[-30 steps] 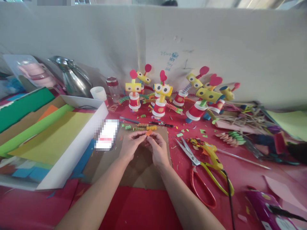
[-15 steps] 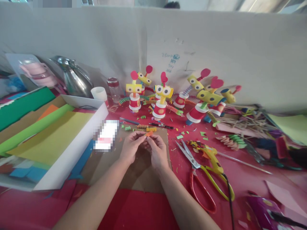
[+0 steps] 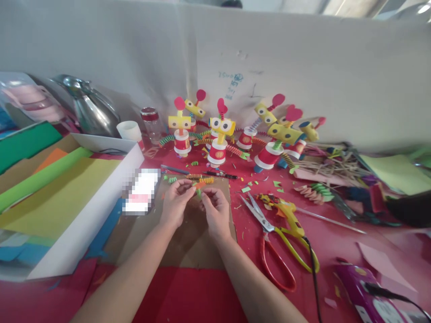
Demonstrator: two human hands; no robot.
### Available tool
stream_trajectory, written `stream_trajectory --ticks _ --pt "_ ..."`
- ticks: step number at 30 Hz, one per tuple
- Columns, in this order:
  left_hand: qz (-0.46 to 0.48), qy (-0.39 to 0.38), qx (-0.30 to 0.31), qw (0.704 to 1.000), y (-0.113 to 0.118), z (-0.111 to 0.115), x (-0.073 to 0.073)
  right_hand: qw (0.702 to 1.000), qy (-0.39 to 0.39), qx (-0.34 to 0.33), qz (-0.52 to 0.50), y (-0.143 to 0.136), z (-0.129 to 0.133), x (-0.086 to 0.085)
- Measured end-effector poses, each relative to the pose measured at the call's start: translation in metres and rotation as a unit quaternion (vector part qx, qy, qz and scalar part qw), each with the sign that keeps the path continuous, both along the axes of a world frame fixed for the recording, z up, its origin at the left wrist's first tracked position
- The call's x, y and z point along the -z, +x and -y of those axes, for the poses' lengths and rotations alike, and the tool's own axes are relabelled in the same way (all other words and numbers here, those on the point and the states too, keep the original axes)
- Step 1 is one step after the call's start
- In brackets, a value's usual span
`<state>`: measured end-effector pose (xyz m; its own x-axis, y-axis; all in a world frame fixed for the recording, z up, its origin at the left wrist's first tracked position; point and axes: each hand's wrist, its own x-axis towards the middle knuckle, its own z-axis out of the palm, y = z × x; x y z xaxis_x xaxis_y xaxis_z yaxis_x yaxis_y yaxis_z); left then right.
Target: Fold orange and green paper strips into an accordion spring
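Observation:
Over a brown cardboard sheet (image 3: pixel 144 242), my left hand (image 3: pixel 175 204) and my right hand (image 3: pixel 216 211) meet with bent fingers. Between their fingertips is a small folded paper strip (image 3: pixel 198 192), its green part lowest and an orange part above. Each hand pinches it; the fingers partly cover it. Just beyond lie folded paper springs, among them a yellow-orange one (image 3: pixel 206 180) and a green one (image 3: pixel 172 180). A pen (image 3: pixel 220 174) rests behind them on the red table.
Paper-cup robot figures (image 3: pixel 217 152) stand at the back. Scissors (image 3: pixel 267 226) and a yellow glue gun (image 3: pixel 293 220) lie at right, with a purple device (image 3: pixel 367 287) nearer. At left are a blurred-out phone (image 3: pixel 141 192) and a white box (image 3: pixel 90 211) of coloured paper.
My fingertips have drawn slightly apart, and the green part of the strip now shows below the orange. The whole view has shifted, so the table things appear further left.

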<state>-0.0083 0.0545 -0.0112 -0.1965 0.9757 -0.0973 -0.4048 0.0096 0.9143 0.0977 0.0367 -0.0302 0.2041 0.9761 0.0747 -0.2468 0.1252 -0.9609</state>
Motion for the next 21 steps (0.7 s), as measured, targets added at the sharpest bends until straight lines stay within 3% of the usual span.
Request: stream_trajectory --ticks 5,10,16,21 --pt "0.046 -0.049 0.02 0.998 -0.002 -0.004 0.0 0.991 0.078 -0.01 0.108 0.01 -0.004 -0.002" --pt "0.048 -0.065 0.037 0.996 -0.003 -0.004 -0.002 0.955 0.171 -0.01 0.244 0.018 -0.008 -0.003" --pt "0.003 -0.064 0.03 0.997 -0.004 -0.003 -0.003 0.937 0.186 0.043 0.293 0.02 -0.009 0.008" --pt "-0.025 -0.059 0.021 0.998 -0.007 -0.003 0.0 0.931 0.19 0.036 0.311 0.021 -0.01 0.013"
